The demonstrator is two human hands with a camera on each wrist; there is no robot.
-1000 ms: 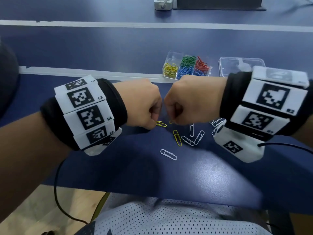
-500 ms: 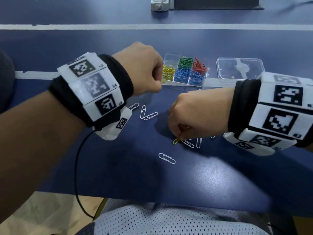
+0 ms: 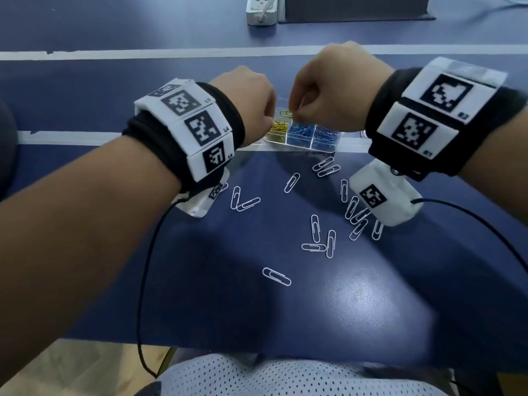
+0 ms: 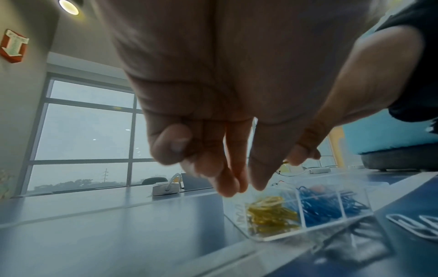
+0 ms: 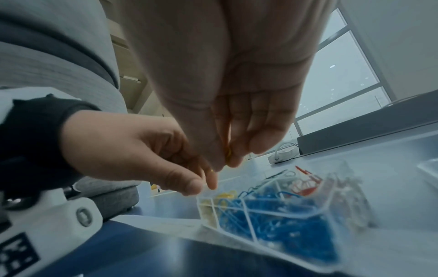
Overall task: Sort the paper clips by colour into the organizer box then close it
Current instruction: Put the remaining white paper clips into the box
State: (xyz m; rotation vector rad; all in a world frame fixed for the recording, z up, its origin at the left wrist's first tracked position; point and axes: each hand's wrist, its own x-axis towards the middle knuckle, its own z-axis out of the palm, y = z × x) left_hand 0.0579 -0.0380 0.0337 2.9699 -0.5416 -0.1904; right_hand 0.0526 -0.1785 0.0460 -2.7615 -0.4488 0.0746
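Note:
The clear organizer box (image 3: 300, 147) sits at the far side of the blue table, with yellow clips (image 3: 277, 130) in its left compartment and blue clips (image 3: 310, 134) beside them. Red clips (image 5: 305, 185) show further back. My right hand (image 3: 291, 115) hovers over the yellow compartment and pinches a yellow paper clip (image 5: 228, 154) between thumb and finger. My left hand (image 3: 270, 121) hangs just left of it, fingertips (image 4: 231, 185) pointing down over the same compartment. A small yellow glint shows at them, so I cannot tell whether they hold anything. Several white clips (image 3: 315, 232) lie loose nearer to me.
A white power strip (image 3: 261, 10) and a dark flat object (image 3: 357, 7) stand at the back. Wrist-camera cables (image 3: 143, 267) trail off the near table edge. The box's lid is hidden behind my right wrist. A white tape line (image 3: 71, 137) crosses the table.
Both hands rose from the table and moved forward over the box. The right hand lifted a yellow clip off the table. The left hand shifted right to above the yellow compartment.

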